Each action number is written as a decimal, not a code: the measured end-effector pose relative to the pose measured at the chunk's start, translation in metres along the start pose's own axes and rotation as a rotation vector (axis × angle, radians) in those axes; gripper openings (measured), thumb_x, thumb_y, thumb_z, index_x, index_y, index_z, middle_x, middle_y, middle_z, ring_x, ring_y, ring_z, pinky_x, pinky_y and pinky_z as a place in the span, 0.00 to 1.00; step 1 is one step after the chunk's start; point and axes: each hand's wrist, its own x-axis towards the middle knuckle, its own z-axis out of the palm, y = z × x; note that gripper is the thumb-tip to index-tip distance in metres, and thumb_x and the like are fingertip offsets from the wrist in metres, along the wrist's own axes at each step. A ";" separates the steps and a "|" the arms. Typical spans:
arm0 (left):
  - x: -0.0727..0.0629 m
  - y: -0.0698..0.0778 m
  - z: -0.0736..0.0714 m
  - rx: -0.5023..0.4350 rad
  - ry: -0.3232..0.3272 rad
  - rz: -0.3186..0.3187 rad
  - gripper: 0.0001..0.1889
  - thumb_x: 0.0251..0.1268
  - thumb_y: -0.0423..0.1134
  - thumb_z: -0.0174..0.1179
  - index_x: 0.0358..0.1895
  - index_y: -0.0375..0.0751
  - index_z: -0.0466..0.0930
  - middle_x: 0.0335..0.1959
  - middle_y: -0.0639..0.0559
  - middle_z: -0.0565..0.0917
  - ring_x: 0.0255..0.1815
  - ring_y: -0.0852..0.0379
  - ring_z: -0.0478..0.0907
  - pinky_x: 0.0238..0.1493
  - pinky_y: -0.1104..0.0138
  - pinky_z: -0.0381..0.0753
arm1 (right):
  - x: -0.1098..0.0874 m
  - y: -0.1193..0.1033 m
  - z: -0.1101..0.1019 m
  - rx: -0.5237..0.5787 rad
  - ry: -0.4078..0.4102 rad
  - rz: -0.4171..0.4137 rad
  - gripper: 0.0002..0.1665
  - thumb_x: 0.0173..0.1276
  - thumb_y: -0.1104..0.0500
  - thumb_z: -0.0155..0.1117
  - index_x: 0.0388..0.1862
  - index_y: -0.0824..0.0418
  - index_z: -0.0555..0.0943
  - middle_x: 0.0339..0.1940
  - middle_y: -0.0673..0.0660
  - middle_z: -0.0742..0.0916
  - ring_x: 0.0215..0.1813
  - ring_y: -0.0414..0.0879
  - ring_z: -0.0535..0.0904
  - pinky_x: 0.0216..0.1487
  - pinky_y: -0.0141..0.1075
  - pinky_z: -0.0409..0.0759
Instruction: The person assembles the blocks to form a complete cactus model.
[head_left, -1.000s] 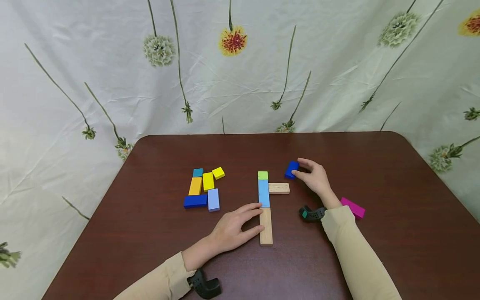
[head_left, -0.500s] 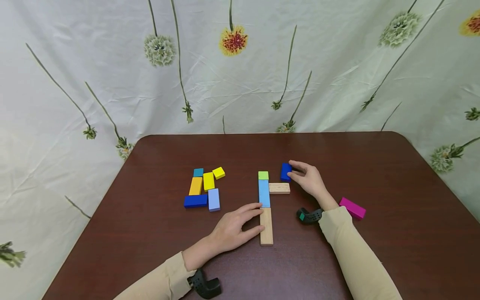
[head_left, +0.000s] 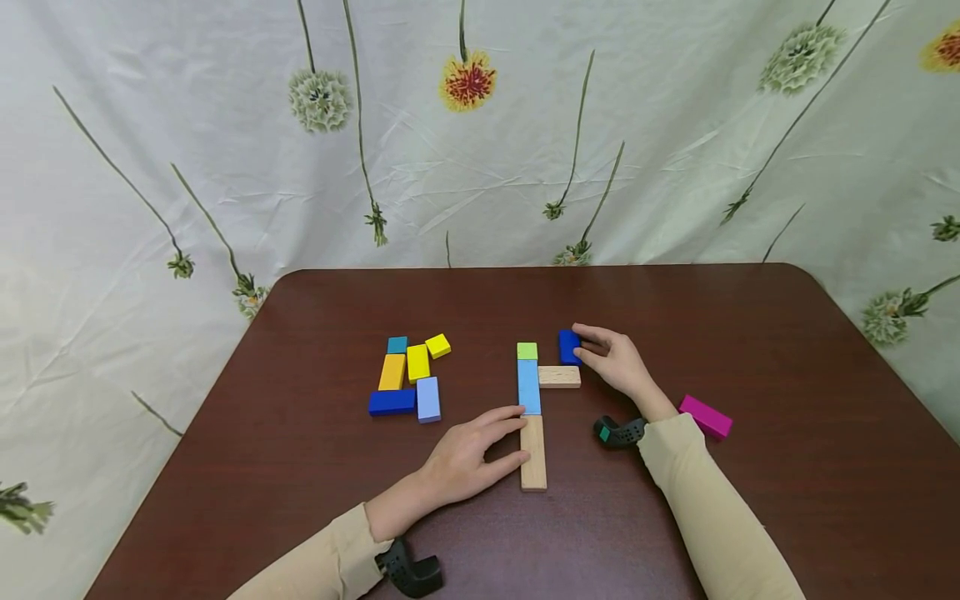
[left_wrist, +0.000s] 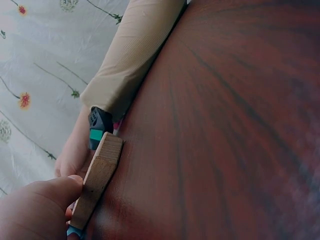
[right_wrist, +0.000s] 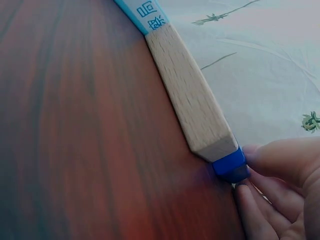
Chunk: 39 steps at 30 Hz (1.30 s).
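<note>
In the head view, my left hand (head_left: 468, 458) lies with spread fingers. Its fingertips touch the left side of a plain wooden block (head_left: 533, 467), and the thumb shows against that block (left_wrist: 100, 175) in the left wrist view. A light blue block (head_left: 528, 387) and a small green block (head_left: 527, 351) continue the line upward. A shorter wooden block (head_left: 559, 377) sticks out rightward from the light blue one. My right hand (head_left: 617, 363) pinches a dark blue block (head_left: 569, 347) by its right side. That block (right_wrist: 231, 164) sits right at the short wooden block's end.
Left of the line lie a dark blue block (head_left: 392, 403), a periwinkle block (head_left: 428, 400), an orange block (head_left: 392, 372), yellow blocks (head_left: 417, 364) and a teal block (head_left: 397, 344). A magenta block (head_left: 707, 417) lies beside the right sleeve. A flowered cloth (head_left: 480, 167) hangs behind the table.
My right hand has brought the dark blue block left and slightly nearer, straightening it, until it meets the short wooden block's far side. My left hand has stayed in place.
</note>
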 end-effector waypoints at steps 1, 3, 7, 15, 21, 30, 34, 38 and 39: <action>0.000 0.000 0.000 -0.001 0.000 0.000 0.25 0.65 0.52 0.57 0.61 0.44 0.75 0.63 0.55 0.72 0.61 0.61 0.71 0.55 0.63 0.74 | -0.002 -0.005 0.000 -0.007 -0.002 -0.005 0.27 0.67 0.67 0.58 0.64 0.73 0.68 0.63 0.69 0.73 0.60 0.61 0.73 0.56 0.47 0.73; 0.000 0.000 0.000 -0.003 0.000 0.000 0.25 0.65 0.52 0.57 0.61 0.44 0.75 0.63 0.55 0.72 0.61 0.61 0.71 0.55 0.63 0.74 | -0.007 -0.016 -0.001 -0.010 -0.006 -0.012 0.26 0.67 0.68 0.58 0.63 0.75 0.68 0.62 0.71 0.73 0.60 0.62 0.73 0.56 0.49 0.72; 0.000 -0.001 0.000 -0.006 0.001 0.003 0.25 0.65 0.52 0.57 0.61 0.44 0.75 0.63 0.54 0.72 0.61 0.61 0.71 0.55 0.63 0.74 | -0.014 -0.031 -0.001 -0.033 -0.009 -0.024 0.25 0.67 0.70 0.56 0.63 0.77 0.67 0.62 0.72 0.73 0.60 0.64 0.71 0.57 0.50 0.71; 0.000 -0.001 0.000 -0.006 -0.002 0.001 0.25 0.65 0.52 0.57 0.61 0.44 0.75 0.63 0.55 0.72 0.60 0.61 0.71 0.55 0.63 0.74 | -0.015 -0.031 -0.002 -0.014 -0.014 -0.026 0.25 0.67 0.69 0.57 0.63 0.76 0.68 0.62 0.71 0.73 0.61 0.63 0.71 0.58 0.50 0.71; 0.000 0.000 0.000 -0.005 -0.001 0.003 0.25 0.64 0.52 0.58 0.61 0.44 0.75 0.63 0.54 0.72 0.60 0.61 0.71 0.55 0.63 0.74 | -0.017 -0.032 -0.002 -0.011 -0.018 -0.031 0.26 0.68 0.69 0.57 0.63 0.75 0.68 0.62 0.71 0.73 0.61 0.63 0.71 0.59 0.50 0.70; 0.000 -0.001 0.000 -0.004 -0.001 0.002 0.25 0.65 0.53 0.57 0.61 0.44 0.75 0.63 0.55 0.72 0.61 0.61 0.70 0.55 0.63 0.74 | -0.011 -0.016 0.000 -0.008 0.002 -0.019 0.26 0.68 0.68 0.57 0.64 0.75 0.67 0.62 0.71 0.73 0.61 0.63 0.72 0.58 0.50 0.71; 0.000 -0.001 0.001 -0.004 0.001 0.006 0.25 0.65 0.52 0.57 0.61 0.44 0.75 0.63 0.55 0.72 0.61 0.61 0.70 0.55 0.63 0.74 | -0.006 0.006 0.001 0.006 0.067 0.001 0.26 0.68 0.63 0.59 0.64 0.70 0.70 0.61 0.68 0.75 0.59 0.59 0.74 0.56 0.46 0.73; 0.000 -0.001 0.000 -0.005 0.003 0.010 0.25 0.65 0.52 0.57 0.61 0.44 0.75 0.63 0.54 0.72 0.61 0.61 0.71 0.55 0.63 0.74 | -0.011 0.012 0.002 0.008 0.146 -0.024 0.25 0.67 0.60 0.61 0.62 0.67 0.73 0.57 0.66 0.79 0.56 0.57 0.77 0.54 0.46 0.75; 0.000 -0.001 0.000 -0.005 0.003 0.011 0.25 0.65 0.52 0.57 0.61 0.44 0.75 0.63 0.54 0.72 0.61 0.61 0.71 0.55 0.63 0.74 | -0.012 0.013 0.002 0.013 0.160 -0.033 0.25 0.67 0.59 0.61 0.61 0.66 0.74 0.57 0.65 0.79 0.56 0.57 0.77 0.54 0.47 0.75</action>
